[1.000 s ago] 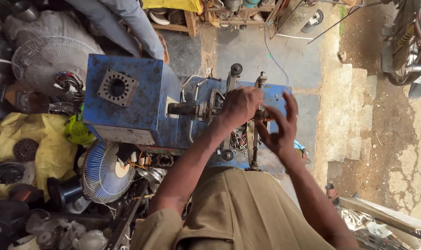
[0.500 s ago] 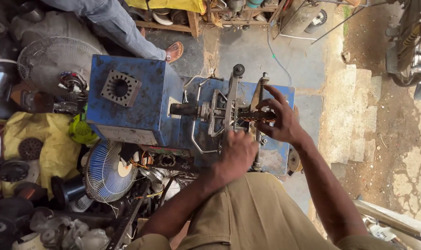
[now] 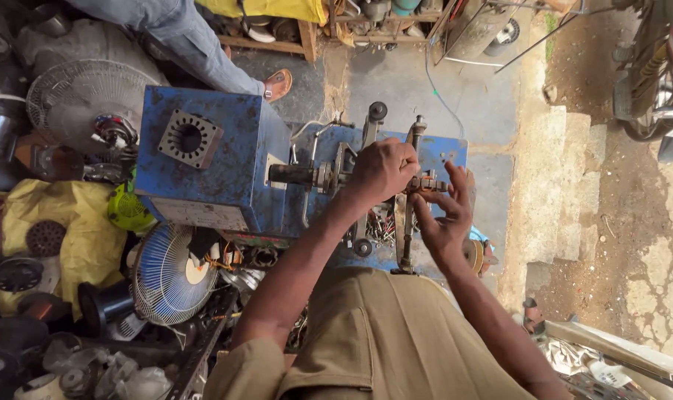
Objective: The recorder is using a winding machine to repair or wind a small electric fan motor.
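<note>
Two fan guards, a grey one (image 3: 84, 100) and a blue one (image 3: 166, 274), lie in the clutter left of the blue machine (image 3: 210, 159). Your left hand (image 3: 381, 172) is closed over the metal fitting on its spindle (image 3: 303, 175), steadying it, while your right hand (image 3: 444, 218) spreads its fingers against the small part (image 3: 427, 182) just beside it.

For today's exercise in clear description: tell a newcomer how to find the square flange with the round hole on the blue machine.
Start at the big blue metal machine in the middle. On top of its boxy left part sits the square flange, grey, with a large round hole ringed by small teeth. It lies far from both hands, which work at the shaft to the right.
</note>
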